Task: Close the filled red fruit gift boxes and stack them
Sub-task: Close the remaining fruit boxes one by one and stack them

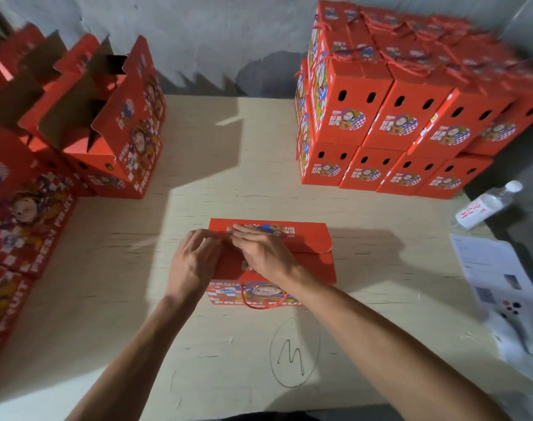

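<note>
A person's two bare hands press on the top of a red cardboard gift box (301,262) standing at the middle of a pale, grainy plywood table (228,177). The left hand (192,262) lies over the box's left top corner with its fingers bent down onto the card, while the right hand (260,250) lies flat across the top flaps, fingers nearly straight and reaching toward the left hand's fingertips; neither hand closes round anything. The box's flaps are folded flat, one overlapping the other, and a thin red cord handle (263,300) hangs in a loop over its printed front, where a cartoon figure and white lettering show; what is inside is hidden. At the far right of the table stands a stack of closed boxes (395,123) in the same glossy red card, set in tidy rows and layers, each end punched with two oval holes and topped with cord handles. At the left stand open boxes (107,132), their tall flaps upright and brown raw card showing inside; their contents cannot be made out. A clear plastic bottle (487,205) with a white cap lies at the right edge, near printed paper sheets (496,275). A pencilled oval mark (294,350) sits on the wood just in front of the box.
</note>
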The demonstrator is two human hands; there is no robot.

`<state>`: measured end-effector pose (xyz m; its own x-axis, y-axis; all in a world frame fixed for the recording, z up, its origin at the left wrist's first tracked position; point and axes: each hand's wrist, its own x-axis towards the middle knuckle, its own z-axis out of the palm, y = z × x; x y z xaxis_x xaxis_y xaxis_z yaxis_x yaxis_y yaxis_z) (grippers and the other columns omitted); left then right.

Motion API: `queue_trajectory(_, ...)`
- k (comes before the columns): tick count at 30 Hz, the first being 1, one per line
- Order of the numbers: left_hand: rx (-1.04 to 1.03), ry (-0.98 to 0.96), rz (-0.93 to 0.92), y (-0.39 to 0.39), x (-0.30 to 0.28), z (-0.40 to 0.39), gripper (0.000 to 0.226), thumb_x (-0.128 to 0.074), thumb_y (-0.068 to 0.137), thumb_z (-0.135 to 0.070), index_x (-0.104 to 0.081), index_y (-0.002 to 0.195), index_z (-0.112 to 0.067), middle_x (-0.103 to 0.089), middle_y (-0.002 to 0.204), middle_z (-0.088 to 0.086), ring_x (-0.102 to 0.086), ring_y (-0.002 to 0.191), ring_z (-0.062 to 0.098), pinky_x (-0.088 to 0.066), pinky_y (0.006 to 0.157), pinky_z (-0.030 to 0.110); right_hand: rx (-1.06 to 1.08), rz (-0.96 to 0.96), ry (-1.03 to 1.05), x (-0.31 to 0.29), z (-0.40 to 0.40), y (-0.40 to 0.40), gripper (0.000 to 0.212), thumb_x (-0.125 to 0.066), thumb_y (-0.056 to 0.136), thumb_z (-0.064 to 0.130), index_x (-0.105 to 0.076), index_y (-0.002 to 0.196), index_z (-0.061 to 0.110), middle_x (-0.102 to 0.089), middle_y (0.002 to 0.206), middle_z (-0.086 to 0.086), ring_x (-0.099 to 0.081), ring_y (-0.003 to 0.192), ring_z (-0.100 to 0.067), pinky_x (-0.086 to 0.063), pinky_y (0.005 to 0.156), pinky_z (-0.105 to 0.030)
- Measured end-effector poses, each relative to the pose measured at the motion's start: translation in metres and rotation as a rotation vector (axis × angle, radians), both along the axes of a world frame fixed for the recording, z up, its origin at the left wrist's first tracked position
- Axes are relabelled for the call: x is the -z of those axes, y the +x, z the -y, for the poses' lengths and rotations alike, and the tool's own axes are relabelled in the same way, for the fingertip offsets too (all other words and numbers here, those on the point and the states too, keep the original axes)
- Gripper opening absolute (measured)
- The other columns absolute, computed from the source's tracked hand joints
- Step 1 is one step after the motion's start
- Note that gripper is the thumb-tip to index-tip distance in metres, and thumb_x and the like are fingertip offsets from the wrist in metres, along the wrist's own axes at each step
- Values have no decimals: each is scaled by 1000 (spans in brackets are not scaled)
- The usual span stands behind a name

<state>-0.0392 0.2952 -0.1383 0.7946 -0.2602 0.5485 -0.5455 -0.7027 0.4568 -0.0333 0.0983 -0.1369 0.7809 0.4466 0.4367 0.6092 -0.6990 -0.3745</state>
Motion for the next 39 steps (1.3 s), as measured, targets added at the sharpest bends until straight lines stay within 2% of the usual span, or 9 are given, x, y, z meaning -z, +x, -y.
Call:
queue_trajectory(6, -33, -51, -43, -1, 0, 2, 7, -77, 87, 0, -75, 84, -5, -68, 94, 5, -63, 86, 27, -51, 77, 33, -7, -4, -41, -8, 18, 5, 33, -72, 90, -3, -71, 123, -1, -67, 132, -16, -65, 124, -30, -50, 109, -41)
queue_trajectory(10, -37, -32, -42, -4, -6, 5, 9, -76, 89, 0, -73, 81, -5, -68, 92, 6, -63, 85, 27, -54, 73, 39, 120, 63, -20, 3, 31, -4, 32, -81, 87, 10, -76, 118, 4, -71, 126, -11, -67, 120, -28, -54, 103, -45)
queue_trajectory(14, -79, -4, -29, -9, -8, 9, 12, -73, 90, 1, -73, 79, -5, -69, 91, 6, -62, 82, 29, -54, 66, 42, 107, 62, -33, 2, 27, -1, 30, -81, 87, 10, -76, 116, 5, -72, 123, -11, -69, 116, -28, -57, 98, -45)
queue_trajectory(19, -100, 11, -53, -12, -10, 9, 10, -74, 90, -1, -75, 82, -6, -69, 94, 6, -63, 85, 30, -55, 65, 41, -1, -75, -30, -8, 55, -2, 38, -74, 93, 10, -67, 131, 3, -65, 136, -10, -60, 130, -24, -49, 110, -42)
queue_trajectory(25, -125, 55, -21, -16, -8, 21, 8, -72, 91, -2, -72, 84, -6, -67, 93, 6, -59, 80, 28, -52, 65, 40, 62, -62, -23, -8, 59, -16, 38, -77, 86, 0, -69, 124, -1, -67, 129, -17, -65, 123, -29, -53, 105, -44)
queue_trajectory(28, -63, 88, -16, -19, -11, 48, 4, -74, 89, -1, -74, 89, -4, -69, 94, 7, -62, 80, 29, -53, 66, 42, 34, -73, -48, -12, 61, -17, 39, -71, 91, -4, -66, 129, -1, -63, 137, -16, -59, 131, -29, -48, 112, -43)
queue_trajectory(30, -47, 88, -18, -21, -9, 55, 12, -75, 85, 3, -75, 96, -3, -70, 98, 8, -64, 84, 30, -55, 67, 41, 13, -79, -92, -14, 69, -17, 42, -66, 95, -4, -62, 136, 1, -58, 144, -14, -53, 138, -26, -43, 116, -41)
queue_trajectory(34, -27, 115, -11, -21, -6, 47, 9, -77, 91, -12, -76, 99, -9, -70, 105, 3, -65, 90, 25, -56, 64, 39, 76, -60, -39, -14, 93, -25, 43, -77, 90, 4, -66, 131, 1, -63, 138, -12, -60, 131, -24, -50, 109, -44)
queue_trajectory(39, -84, 160, 36, -16, -5, 58, 10, -69, 98, -17, -71, 90, -10, -67, 96, 3, -59, 81, 25, -51, 61, 41, 134, -57, 19, -8, 91, -31, 40, -77, 87, 0, -69, 127, 1, -65, 134, -13, -62, 127, -27, -52, 107, -46)
